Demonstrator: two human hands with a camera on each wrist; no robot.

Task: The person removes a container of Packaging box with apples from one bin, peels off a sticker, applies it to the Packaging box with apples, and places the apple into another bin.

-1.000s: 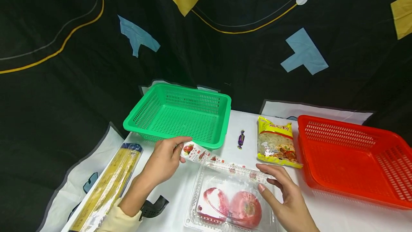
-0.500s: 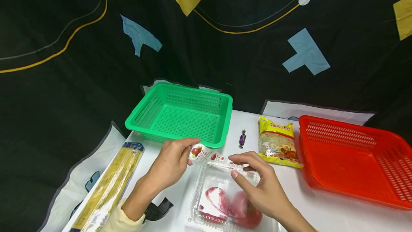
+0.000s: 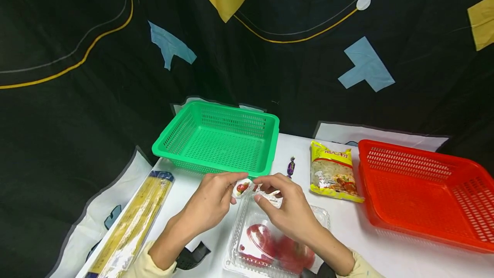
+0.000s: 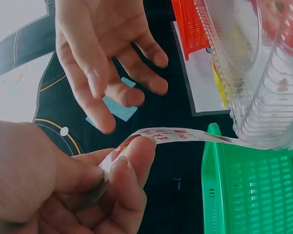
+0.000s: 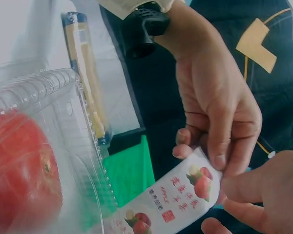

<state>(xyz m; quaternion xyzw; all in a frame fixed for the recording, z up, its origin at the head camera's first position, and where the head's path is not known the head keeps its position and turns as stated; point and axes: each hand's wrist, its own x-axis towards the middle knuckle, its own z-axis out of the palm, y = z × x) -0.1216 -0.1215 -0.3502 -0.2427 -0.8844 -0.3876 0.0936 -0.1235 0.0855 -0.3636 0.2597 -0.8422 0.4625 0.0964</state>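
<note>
My left hand (image 3: 210, 203) pinches the free end of a white printed label strip (image 5: 161, 200), which shows red apples and the word APPLE. In the left wrist view the strip runs from that pinch to the edge of a clear plastic clamshell box (image 3: 233, 248). Two red fruits (image 3: 258, 243) lie inside the box. My right hand (image 3: 287, 205) hovers over the box's far side with fingers loosely bent, close to the strip's held end. A gap shows between its fingers and the strip in the left wrist view.
Behind the hands stands a green basket (image 3: 227, 145); a red basket (image 3: 420, 196) is at the right. A purple-wrapped candy (image 3: 291, 167) and a yellow food packet (image 3: 333, 173) lie between them. A long noodle pack (image 3: 133, 222) lies along the table's left edge.
My right hand has moved left across the box towards my left hand. The left hand has shifted slightly right, still pinching the strip's end, which now looks tilted up.
</note>
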